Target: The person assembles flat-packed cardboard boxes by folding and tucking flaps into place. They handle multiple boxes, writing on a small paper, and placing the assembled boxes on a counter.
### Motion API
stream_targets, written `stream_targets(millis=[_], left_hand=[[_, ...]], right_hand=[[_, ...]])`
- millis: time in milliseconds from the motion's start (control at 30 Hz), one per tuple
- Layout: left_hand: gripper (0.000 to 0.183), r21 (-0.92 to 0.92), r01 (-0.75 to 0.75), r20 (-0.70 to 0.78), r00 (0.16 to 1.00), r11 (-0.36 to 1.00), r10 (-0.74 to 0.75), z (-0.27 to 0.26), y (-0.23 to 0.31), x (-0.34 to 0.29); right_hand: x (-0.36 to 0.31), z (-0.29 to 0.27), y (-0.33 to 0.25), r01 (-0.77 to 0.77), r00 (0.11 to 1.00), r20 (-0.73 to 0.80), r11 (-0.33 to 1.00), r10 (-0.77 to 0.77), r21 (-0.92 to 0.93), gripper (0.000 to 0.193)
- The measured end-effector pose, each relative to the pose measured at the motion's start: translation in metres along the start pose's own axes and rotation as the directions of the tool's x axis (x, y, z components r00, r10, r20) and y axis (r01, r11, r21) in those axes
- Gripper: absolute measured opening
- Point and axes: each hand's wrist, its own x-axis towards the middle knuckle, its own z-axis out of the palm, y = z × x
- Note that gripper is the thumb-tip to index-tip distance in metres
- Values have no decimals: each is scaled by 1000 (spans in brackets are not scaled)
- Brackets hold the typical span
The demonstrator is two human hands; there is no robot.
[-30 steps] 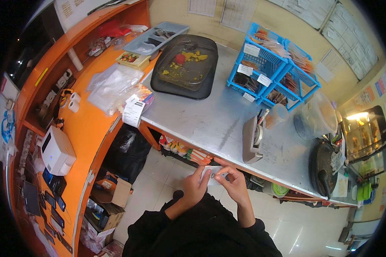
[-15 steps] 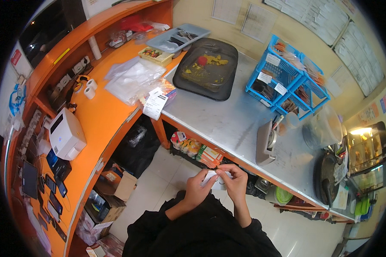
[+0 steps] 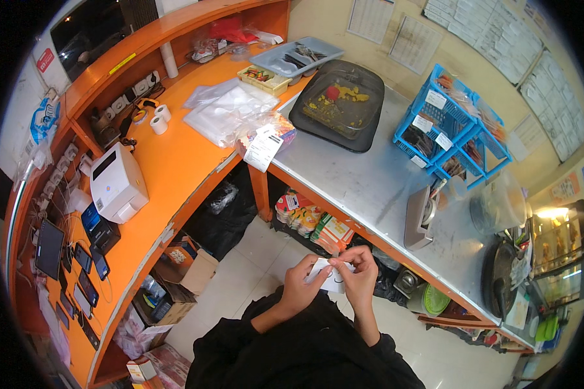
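White, dark-marked paper (image 3: 334,285), perhaps folded, is pinched by the left fingers (image 3: 307,267) and the right fingers (image 3: 359,260).

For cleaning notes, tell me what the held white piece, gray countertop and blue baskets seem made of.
White piece: probably paper, matte; thin, without visible shine. Gray countertop: likely satin metal, given its soft reflections and scuffs. Blue baskets: apparently molded plastic, slightly glossy, with lattice walls.

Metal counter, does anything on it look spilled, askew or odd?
Yes: in the clear dish on the black tray, yellow bits lie scattered near a red lump, like leftovers. A white slip seems to overhang the counter edge, looking loosely placed.
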Motion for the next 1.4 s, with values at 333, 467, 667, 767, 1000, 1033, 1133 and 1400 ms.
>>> stream_targets(millis=[333,467,667,767,1000,1033,1133,1400], left_hand=[[17,172,-55,2,998,984,55,-11,10,-1],[17,289,-73,119,992,955,40,-16,9,5],[18,214,59,201,974,975,-103,-12,0,8],[17,219,44,188,978,975,-86,-3,-8,14],[14,87,119,225,965,989,-136,39,-25,31],[14,87,111,223,966,990,-128,47,-27,35],[16,70,99,217,970,993,-112,72,-30,47],[20,-68,158,147,978,985,-146,131,-38,65]], right_hand=[[-7,-6,-2,211,976,128,890,-173,-404,9],[-10,-6,6,215,976,107,914,-190,-343,10],[-8,-10,15,180,984,63,916,-168,-360,11],[-3,-28,14,91,993,101,918,-56,-385,11],[21,-83,11,-12,997,73,967,31,-253,19],[25,-89,9,-101,993,25,959,111,-264,21],[35,-114,5,-9,1000,25,956,17,-293,24],[94,-247,50,-34,862,-414,781,-293,-623,18]])
